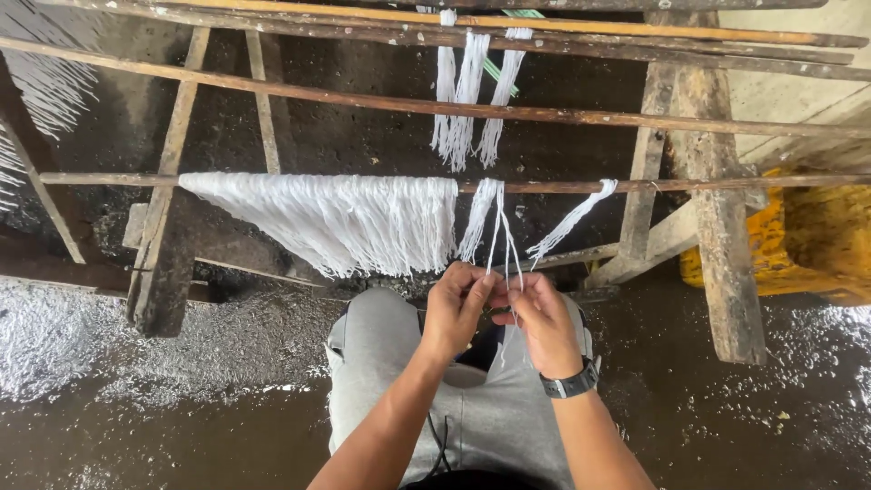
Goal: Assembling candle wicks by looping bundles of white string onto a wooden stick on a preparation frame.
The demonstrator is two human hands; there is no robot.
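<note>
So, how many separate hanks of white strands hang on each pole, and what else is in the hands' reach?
White hanks on the near pole: 3, one wide, one narrow in both hands, one thin
White hanks on the farther pole: 1 cluster
Hands: 2, left hand, right hand
Total: 6

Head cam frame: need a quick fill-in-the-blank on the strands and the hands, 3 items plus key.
1. Both hands, the left hand and the right hand, pinch thin strands of ____ colour.
2. The big bundle of strands hangs over a horizontal ____ pole.
3. The dark watch sits on the ____ wrist.

Missing words: white; wooden; right
</note>
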